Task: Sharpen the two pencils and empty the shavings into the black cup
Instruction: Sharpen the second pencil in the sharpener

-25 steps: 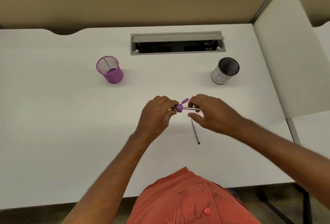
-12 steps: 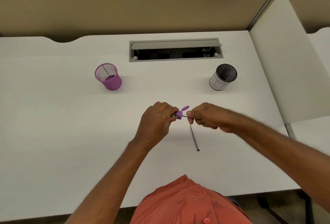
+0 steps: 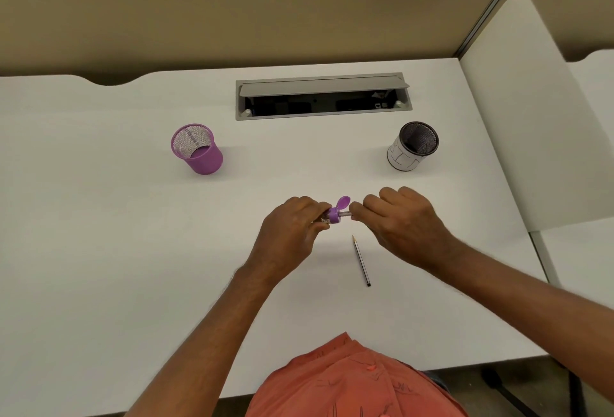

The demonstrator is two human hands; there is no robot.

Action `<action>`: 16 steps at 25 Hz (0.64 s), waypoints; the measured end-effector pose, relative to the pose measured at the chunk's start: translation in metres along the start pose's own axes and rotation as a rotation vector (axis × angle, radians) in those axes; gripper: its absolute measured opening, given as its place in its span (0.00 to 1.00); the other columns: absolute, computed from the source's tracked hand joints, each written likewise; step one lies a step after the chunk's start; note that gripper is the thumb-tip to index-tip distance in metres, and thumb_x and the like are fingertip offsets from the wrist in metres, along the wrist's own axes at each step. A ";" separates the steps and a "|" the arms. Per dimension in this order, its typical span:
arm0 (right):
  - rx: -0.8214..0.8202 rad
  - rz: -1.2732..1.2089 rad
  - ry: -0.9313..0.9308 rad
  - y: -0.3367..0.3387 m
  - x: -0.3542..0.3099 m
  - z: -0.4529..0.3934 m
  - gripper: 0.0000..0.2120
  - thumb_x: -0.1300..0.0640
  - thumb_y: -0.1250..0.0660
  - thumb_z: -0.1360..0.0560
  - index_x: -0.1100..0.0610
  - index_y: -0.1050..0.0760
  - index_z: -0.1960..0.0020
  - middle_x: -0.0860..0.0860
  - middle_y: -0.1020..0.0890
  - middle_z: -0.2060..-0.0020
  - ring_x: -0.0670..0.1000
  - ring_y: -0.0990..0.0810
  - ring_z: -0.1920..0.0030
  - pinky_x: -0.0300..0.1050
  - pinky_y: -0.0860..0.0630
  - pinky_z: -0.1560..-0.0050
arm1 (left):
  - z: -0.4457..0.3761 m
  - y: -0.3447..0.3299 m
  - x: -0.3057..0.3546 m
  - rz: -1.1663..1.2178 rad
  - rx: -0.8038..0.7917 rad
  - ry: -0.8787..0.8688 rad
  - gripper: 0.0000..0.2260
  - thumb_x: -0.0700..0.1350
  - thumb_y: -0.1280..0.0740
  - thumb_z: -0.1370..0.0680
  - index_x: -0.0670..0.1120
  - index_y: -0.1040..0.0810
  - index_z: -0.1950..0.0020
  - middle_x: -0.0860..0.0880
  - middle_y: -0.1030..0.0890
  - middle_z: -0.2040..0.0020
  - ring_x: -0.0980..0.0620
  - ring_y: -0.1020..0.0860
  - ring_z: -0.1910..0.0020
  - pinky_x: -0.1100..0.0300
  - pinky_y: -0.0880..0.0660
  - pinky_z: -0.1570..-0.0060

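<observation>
My left hand [image 3: 289,227] grips a small purple sharpener [image 3: 334,215] whose flip lid [image 3: 343,202] stands open. My right hand [image 3: 402,220] pinches a pencil [image 3: 345,214] that is pushed sideways into the sharpener; only a short stretch of it shows between the two hands. A second pencil [image 3: 361,261] lies on the white desk just below my right hand, its pointed tip towards the far side. The black mesh cup [image 3: 413,145], wrapped in white paper, stands upright at the back right, apart from both hands.
A purple mesh cup [image 3: 196,148] stands at the back left. A grey cable hatch [image 3: 322,96] with its flap raised is set into the desk [image 3: 99,234] behind the cups. A white side panel [image 3: 531,117] borders the desk on the right.
The view has tilted up a little. My right hand has turned on the pencil, fingers regripping, while both hands stay together at the sharpener. The loose pencil has not moved.
</observation>
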State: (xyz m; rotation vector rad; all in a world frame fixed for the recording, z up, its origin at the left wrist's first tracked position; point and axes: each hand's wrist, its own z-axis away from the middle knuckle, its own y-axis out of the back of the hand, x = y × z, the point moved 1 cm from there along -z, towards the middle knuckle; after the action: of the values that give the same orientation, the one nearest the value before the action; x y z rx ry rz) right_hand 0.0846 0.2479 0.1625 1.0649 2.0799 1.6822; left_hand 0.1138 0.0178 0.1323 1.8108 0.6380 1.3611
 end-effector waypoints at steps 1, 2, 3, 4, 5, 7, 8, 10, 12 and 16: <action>-0.034 -0.042 -0.013 -0.001 0.000 -0.001 0.05 0.58 0.34 0.19 0.52 0.21 0.52 0.49 0.27 0.66 0.54 0.30 0.68 0.49 0.37 0.70 | -0.001 0.000 0.000 -0.004 -0.001 -0.007 0.11 0.46 0.30 0.21 0.50 0.20 0.39 0.53 0.18 0.50 0.50 0.23 0.52 0.53 0.23 0.56; -0.109 -0.113 -0.069 0.000 -0.004 -0.004 0.08 0.55 0.37 0.17 0.51 0.21 0.52 0.49 0.26 0.66 0.55 0.28 0.69 0.47 0.37 0.70 | -0.002 -0.001 0.000 -0.015 0.005 -0.010 0.11 0.45 0.30 0.21 0.50 0.20 0.39 0.53 0.18 0.50 0.49 0.23 0.52 0.53 0.23 0.57; -0.232 -0.243 -0.184 0.001 -0.006 -0.008 0.11 0.50 0.40 0.16 0.49 0.21 0.52 0.48 0.24 0.65 0.54 0.25 0.68 0.46 0.36 0.70 | -0.003 0.000 0.000 -0.031 0.014 -0.010 0.10 0.45 0.29 0.22 0.50 0.20 0.40 0.53 0.18 0.51 0.49 0.23 0.52 0.52 0.23 0.58; -0.415 -0.433 -0.345 0.003 -0.003 -0.016 0.13 0.46 0.42 0.16 0.48 0.20 0.52 0.46 0.23 0.65 0.53 0.24 0.67 0.45 0.35 0.68 | -0.005 0.000 -0.001 -0.049 0.019 -0.012 0.10 0.45 0.29 0.22 0.50 0.19 0.41 0.53 0.18 0.51 0.49 0.23 0.53 0.52 0.23 0.58; -0.605 -0.719 -0.541 0.005 0.002 -0.024 0.15 0.45 0.41 0.17 0.48 0.20 0.54 0.45 0.25 0.67 0.50 0.26 0.68 0.45 0.36 0.67 | -0.007 0.000 -0.001 -0.065 0.018 -0.019 0.10 0.45 0.28 0.22 0.50 0.19 0.41 0.53 0.18 0.51 0.49 0.24 0.53 0.53 0.23 0.59; -0.898 -1.280 -0.878 0.007 0.013 -0.036 0.15 0.47 0.38 0.17 0.53 0.19 0.57 0.46 0.32 0.69 0.47 0.37 0.72 0.43 0.44 0.69 | -0.008 -0.001 0.000 -0.078 0.011 -0.047 0.11 0.44 0.27 0.23 0.51 0.18 0.42 0.53 0.18 0.51 0.49 0.24 0.54 0.55 0.24 0.60; -0.955 -1.375 -0.928 0.008 0.017 -0.040 0.16 0.47 0.37 0.18 0.55 0.19 0.57 0.47 0.33 0.69 0.47 0.40 0.72 0.43 0.46 0.69 | -0.007 -0.001 0.000 -0.075 0.012 -0.057 0.11 0.44 0.27 0.23 0.50 0.18 0.42 0.53 0.18 0.51 0.49 0.24 0.54 0.56 0.25 0.60; -0.913 -1.269 -0.862 0.012 0.017 -0.042 0.16 0.45 0.35 0.19 0.54 0.17 0.57 0.47 0.28 0.68 0.48 0.34 0.70 0.43 0.39 0.69 | -0.006 0.002 0.000 -0.059 0.019 -0.051 0.11 0.43 0.27 0.24 0.50 0.18 0.41 0.53 0.18 0.51 0.49 0.23 0.54 0.56 0.24 0.60; -0.735 -0.986 -0.698 0.015 0.010 -0.035 0.11 0.43 0.33 0.21 0.50 0.19 0.53 0.44 0.22 0.63 0.47 0.26 0.65 0.45 0.30 0.63 | -0.008 0.004 -0.001 -0.052 0.028 -0.048 0.11 0.43 0.27 0.24 0.49 0.19 0.41 0.52 0.18 0.50 0.49 0.23 0.53 0.56 0.24 0.59; -0.208 -0.281 -0.166 0.011 0.005 -0.014 0.03 0.54 0.35 0.18 0.51 0.22 0.48 0.46 0.24 0.60 0.52 0.26 0.64 0.48 0.31 0.69 | -0.014 0.006 -0.002 -0.035 0.036 -0.026 0.11 0.46 0.30 0.21 0.50 0.20 0.39 0.54 0.18 0.50 0.51 0.24 0.52 0.58 0.25 0.57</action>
State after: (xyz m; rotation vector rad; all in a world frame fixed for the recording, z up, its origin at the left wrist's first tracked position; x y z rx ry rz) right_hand 0.0770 0.2413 0.1782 0.7779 1.8078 1.5716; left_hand 0.1001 0.0167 0.1382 1.8344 0.6811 1.3084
